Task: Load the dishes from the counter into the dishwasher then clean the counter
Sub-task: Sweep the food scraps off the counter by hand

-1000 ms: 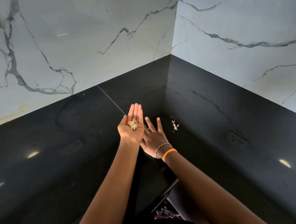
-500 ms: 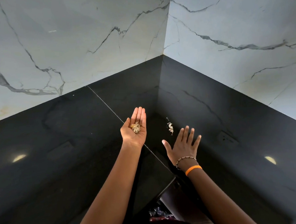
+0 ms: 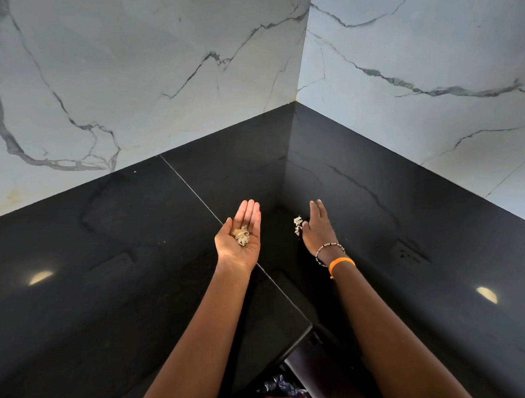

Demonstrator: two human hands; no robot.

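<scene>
A glossy black counter [image 3: 113, 294] fills an inside corner below marble walls. My left hand [image 3: 240, 237] hovers palm up over it, cupped, with a small heap of pale food scraps [image 3: 242, 234] lying in the palm. My right hand [image 3: 317, 229] rests edge-down on the counter, fingers straight and together, just right of a small pile of pale crumbs [image 3: 297, 224] and touching it. Bead and orange bands circle the right wrist.
White marble walls [image 3: 155, 82] rise behind the counter and meet at the corner. The counter's inner front edge [image 3: 297, 341] lies between my forearms, with dark floor below. A thin seam [image 3: 193, 192] crosses the counter diagonally.
My right hand pulled back right with fingers spread, then moved forward again and closed its fingers beside the crumbs, which now sit bunched tighter. My left hand stayed cupped, holding the scraps.
</scene>
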